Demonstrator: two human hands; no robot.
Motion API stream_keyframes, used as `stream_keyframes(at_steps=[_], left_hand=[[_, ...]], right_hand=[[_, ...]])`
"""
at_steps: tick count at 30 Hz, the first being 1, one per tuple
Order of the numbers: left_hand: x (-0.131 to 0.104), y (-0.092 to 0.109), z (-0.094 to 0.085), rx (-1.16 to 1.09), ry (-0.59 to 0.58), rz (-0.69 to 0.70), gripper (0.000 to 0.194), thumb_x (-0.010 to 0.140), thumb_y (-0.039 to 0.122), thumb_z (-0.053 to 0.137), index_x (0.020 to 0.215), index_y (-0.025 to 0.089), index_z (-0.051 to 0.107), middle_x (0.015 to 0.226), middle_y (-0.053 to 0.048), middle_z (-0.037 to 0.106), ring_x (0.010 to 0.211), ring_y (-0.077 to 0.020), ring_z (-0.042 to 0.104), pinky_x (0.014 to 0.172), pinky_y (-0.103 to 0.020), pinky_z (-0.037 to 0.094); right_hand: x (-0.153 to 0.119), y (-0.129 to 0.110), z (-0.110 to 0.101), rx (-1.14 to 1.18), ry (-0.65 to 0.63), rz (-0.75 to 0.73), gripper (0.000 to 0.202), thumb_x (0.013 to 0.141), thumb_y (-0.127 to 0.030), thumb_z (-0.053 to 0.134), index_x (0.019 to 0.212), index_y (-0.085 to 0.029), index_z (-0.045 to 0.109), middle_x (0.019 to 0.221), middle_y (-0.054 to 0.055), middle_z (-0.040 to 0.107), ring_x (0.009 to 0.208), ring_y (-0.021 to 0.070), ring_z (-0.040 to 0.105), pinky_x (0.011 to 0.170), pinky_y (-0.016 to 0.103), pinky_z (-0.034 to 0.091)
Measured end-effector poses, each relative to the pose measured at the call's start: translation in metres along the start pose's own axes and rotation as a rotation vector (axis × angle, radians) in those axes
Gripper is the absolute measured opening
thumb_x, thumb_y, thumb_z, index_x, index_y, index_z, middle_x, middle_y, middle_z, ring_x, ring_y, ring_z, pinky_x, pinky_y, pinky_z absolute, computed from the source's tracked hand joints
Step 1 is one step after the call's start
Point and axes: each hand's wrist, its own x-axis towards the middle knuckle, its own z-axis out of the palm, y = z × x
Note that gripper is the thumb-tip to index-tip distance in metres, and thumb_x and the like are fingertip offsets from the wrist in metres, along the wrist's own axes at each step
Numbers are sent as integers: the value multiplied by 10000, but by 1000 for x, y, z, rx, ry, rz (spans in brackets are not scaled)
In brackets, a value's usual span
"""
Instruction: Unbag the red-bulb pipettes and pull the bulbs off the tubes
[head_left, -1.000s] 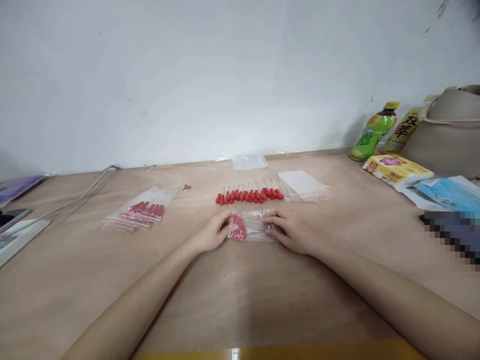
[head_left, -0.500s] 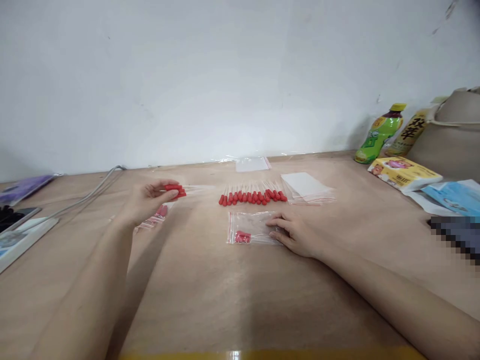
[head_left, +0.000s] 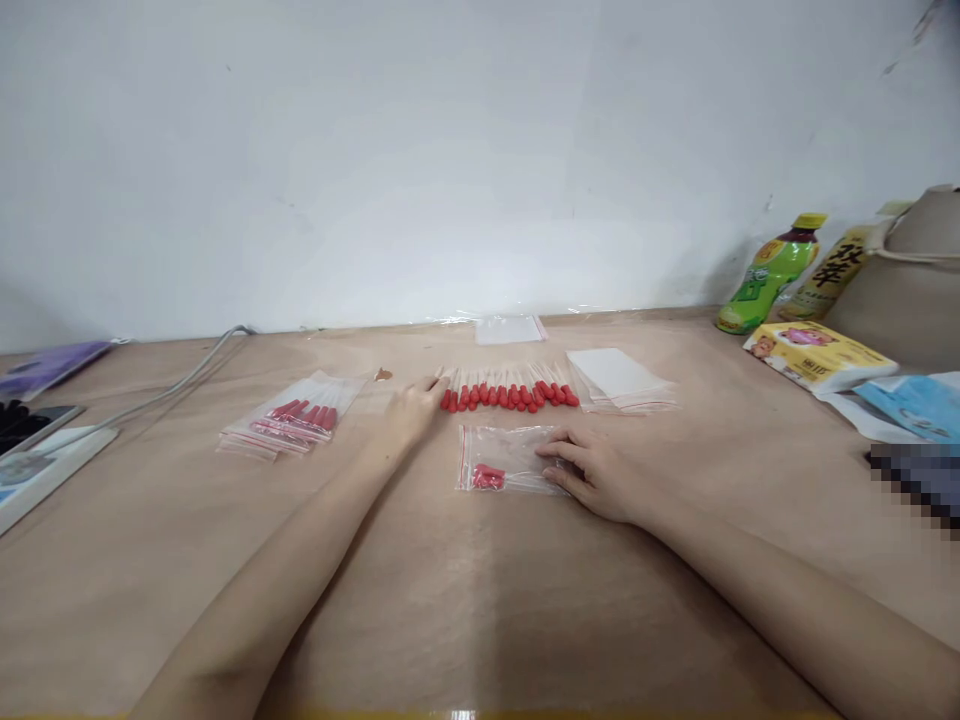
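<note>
My left hand [head_left: 415,410] is at the left end of a row of clear plastic droppers with red bulbs [head_left: 514,397]. Its fingertips touch or nearly touch the thin stems there. The back of the hand covers most of its fingers, and whether they pinch anything is hidden. My right hand [head_left: 596,470] rests with thumb and fingers apart on the right end of a clear zip bag [head_left: 517,440]. Inside that bag lie a few red-bulbed droppers [head_left: 489,477], bulbs towards the red-striped left edge. Left of my left hand lie overlapping zip bags [head_left: 259,440] with red-bulbed droppers in them.
Behind the row lie flat zip bags [head_left: 619,380] and a single one [head_left: 510,330] near the wall. At the right stand a green drink bottle [head_left: 772,275], a yellow tissue pack [head_left: 817,355] and a beige bag [head_left: 915,300]. A grey cable [head_left: 199,370] crosses the left side.
My left hand has moved right, from over the bag pile to the dropper row. The red bulbs it held no longer show in it, and the pile is uncovered. My right hand stays on the bag.
</note>
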Motion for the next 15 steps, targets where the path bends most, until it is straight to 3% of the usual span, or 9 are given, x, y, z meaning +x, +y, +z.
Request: stream_keyframes(at_steps=[5,11,15], left_hand=[[-11,0,11,-10,39,53,352,864,268,391,1189,177,490,1013,-111,610,915,-224,585,804,-328,439],[-25,-4,22,-370,109,-167,587,780,467,511,1256,146,392,1213,-121,499,1048,-214,530,896,-336,427],[-26,-3,22,-426,85,-202,623,737,481,559,1231,132,407,1216,-128,489,1063,-219,512,903,-346,420]], right_hand=[[0,0,1,-2,14,-4,265,850,-314,462,1081,-235,563,1046,75,559,927,198,540,821,377,442],[0,-2,0,14,0,3,275,851,-307,460,1097,-234,556,1043,69,558,927,194,535,823,370,441],[1,-2,-1,33,10,-6,266,860,-301,444,1089,-235,562,1037,69,563,934,190,537,820,361,444]])
